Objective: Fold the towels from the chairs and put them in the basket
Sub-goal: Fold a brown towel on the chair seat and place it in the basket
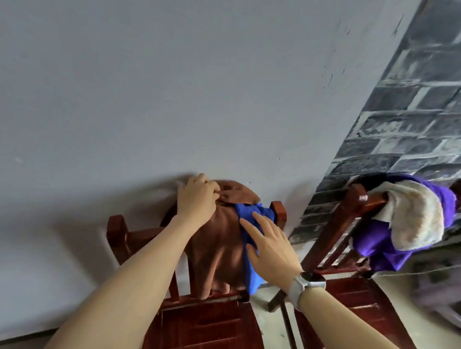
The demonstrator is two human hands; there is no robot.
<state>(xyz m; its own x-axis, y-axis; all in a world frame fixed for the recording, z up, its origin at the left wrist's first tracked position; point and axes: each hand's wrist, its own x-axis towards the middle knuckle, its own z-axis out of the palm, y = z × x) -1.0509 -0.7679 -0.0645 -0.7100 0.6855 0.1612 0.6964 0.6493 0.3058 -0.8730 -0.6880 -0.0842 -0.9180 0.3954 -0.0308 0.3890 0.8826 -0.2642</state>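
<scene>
Both hands are up at the back of the near chair (115, 227), which I take as my landmark. Going from the left: my left hand (197, 199) sits on the top rail of this chair, and its fingers curl into the bunched top of the brown towel (216, 246), so I judge it grips the cloth there. The brown towel hangs over the rail and falls down the front of the backrest toward the seat, so its long axis runs from the rail down to me.

Just right of it, touching it, hangs the blue towel (251, 264), in the same direction. My right hand (268, 245) lies flat on this blue towel with the fingers straight; it presses but holds nothing. The two hands are apart, near each other, the left one higher on the rail.

Right of the near chair stands a second chair (344, 214), with a purple towel (381, 247) and a white towel (415, 216) draped on its back, well apart from both hands. No basket is in view.

I think the next move is to lift the brown towel upward off the rail; the left hand is nearer for that.
</scene>
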